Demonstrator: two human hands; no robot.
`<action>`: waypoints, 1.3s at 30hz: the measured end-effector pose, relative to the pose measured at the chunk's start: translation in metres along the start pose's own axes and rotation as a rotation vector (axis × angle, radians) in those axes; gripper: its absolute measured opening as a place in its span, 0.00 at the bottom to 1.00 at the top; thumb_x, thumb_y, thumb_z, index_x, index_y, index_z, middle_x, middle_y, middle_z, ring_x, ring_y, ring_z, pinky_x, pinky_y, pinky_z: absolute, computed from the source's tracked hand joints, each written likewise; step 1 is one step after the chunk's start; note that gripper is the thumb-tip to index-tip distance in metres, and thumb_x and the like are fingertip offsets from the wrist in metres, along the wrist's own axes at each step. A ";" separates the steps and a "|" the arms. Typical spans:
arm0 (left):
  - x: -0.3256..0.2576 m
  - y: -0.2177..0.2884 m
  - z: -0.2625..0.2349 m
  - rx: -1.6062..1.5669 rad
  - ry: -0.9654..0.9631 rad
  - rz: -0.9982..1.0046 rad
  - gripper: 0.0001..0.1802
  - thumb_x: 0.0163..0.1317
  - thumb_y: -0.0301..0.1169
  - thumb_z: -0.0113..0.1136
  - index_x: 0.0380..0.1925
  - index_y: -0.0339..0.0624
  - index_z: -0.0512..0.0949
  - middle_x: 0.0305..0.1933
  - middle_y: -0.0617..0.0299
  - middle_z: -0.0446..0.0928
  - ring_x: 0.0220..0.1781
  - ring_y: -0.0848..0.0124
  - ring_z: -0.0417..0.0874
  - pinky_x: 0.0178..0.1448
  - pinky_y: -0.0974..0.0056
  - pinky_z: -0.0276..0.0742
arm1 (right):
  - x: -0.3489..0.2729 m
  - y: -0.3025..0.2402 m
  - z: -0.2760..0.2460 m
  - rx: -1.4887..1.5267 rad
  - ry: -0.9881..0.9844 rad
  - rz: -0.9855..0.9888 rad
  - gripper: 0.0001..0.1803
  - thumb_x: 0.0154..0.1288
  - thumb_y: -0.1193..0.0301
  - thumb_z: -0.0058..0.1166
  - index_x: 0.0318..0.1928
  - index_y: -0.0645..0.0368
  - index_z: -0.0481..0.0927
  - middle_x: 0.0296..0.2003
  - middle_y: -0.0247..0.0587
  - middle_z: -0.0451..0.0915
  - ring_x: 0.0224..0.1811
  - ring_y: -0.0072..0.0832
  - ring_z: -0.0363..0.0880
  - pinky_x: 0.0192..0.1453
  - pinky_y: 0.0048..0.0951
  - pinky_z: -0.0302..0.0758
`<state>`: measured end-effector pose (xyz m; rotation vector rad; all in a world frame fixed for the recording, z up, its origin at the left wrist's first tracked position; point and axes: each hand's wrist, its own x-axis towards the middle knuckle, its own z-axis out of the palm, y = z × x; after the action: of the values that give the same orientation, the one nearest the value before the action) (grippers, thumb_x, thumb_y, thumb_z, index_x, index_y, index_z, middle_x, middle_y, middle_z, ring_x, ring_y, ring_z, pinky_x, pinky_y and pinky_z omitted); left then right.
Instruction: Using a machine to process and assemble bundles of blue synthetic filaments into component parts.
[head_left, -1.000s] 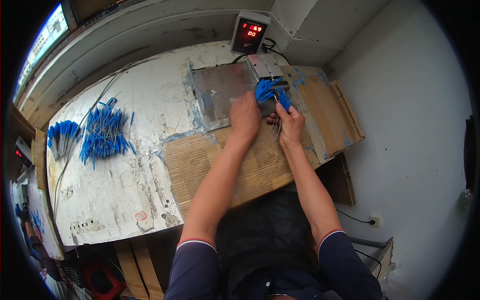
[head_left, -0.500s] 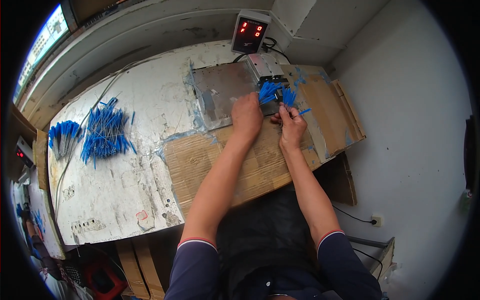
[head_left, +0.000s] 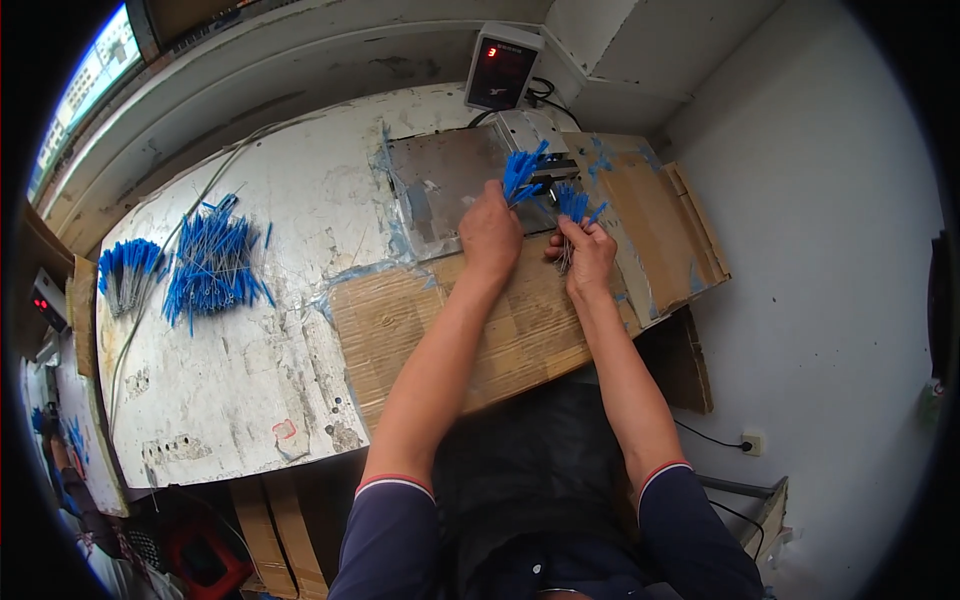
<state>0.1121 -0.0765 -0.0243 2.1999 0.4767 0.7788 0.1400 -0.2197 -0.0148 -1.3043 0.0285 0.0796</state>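
Observation:
My left hand (head_left: 491,232) is closed round a bunch of thin wires with blue ends (head_left: 521,176); the blue ends fan out above the fist. Close by on the right, my right hand (head_left: 585,255) pinches a second bunch of blue-ended wires (head_left: 572,203), whose thin grey stems hang below the fingers. One blue end in it sticks out to the right. Both hands are above the near edge of a metal plate (head_left: 440,165), in front of a small grey machine (head_left: 530,132). The fingertips of my left hand are hidden behind the fist.
On the worktable's left lie a large pile of blue-ended wires (head_left: 212,262) and a smaller bundle (head_left: 127,270). A display box with red digits (head_left: 502,66) stands behind the machine. Cardboard (head_left: 450,335) covers the front edge. A white wall (head_left: 820,250) rises at right.
Both bunches have shifted slightly left, and the left one is more upright. The right bunch sits lower, its stray blue end closer in. Fewer red digits show on the display.

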 end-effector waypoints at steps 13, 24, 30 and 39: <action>0.003 0.000 0.001 -0.045 0.003 -0.120 0.15 0.59 0.24 0.59 0.47 0.40 0.71 0.33 0.46 0.84 0.39 0.44 0.86 0.45 0.45 0.78 | 0.002 0.001 0.011 -0.687 -0.087 -0.128 0.05 0.64 0.77 0.61 0.37 0.66 0.79 0.26 0.37 0.81 0.18 0.19 0.76 0.22 0.22 0.78; 0.003 -0.003 0.002 -0.098 0.031 -0.122 0.14 0.60 0.23 0.58 0.46 0.40 0.70 0.34 0.50 0.85 0.39 0.45 0.86 0.44 0.45 0.77 | 0.010 0.010 0.011 -0.234 0.179 -0.118 0.05 0.68 0.79 0.57 0.38 0.67 0.75 0.25 0.38 0.77 0.18 0.23 0.76 0.20 0.26 0.80; 0.002 -0.002 0.003 -0.091 0.104 -0.067 0.15 0.60 0.23 0.60 0.46 0.38 0.71 0.37 0.45 0.82 0.41 0.43 0.84 0.44 0.43 0.76 | 0.018 0.010 0.018 -0.197 0.231 -0.094 0.05 0.66 0.81 0.57 0.38 0.69 0.75 0.25 0.41 0.78 0.18 0.25 0.79 0.17 0.28 0.80; 0.003 -0.004 0.008 -0.105 0.273 0.042 0.12 0.57 0.21 0.59 0.42 0.38 0.75 0.43 0.47 0.80 0.49 0.47 0.79 0.52 0.47 0.74 | 0.016 0.003 0.025 -0.045 0.211 -0.029 0.05 0.66 0.80 0.58 0.39 0.67 0.76 0.28 0.41 0.79 0.22 0.25 0.79 0.19 0.28 0.82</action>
<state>0.1191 -0.0760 -0.0303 2.0217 0.5116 1.1091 0.1553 -0.1943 -0.0123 -1.3533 0.1880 -0.0829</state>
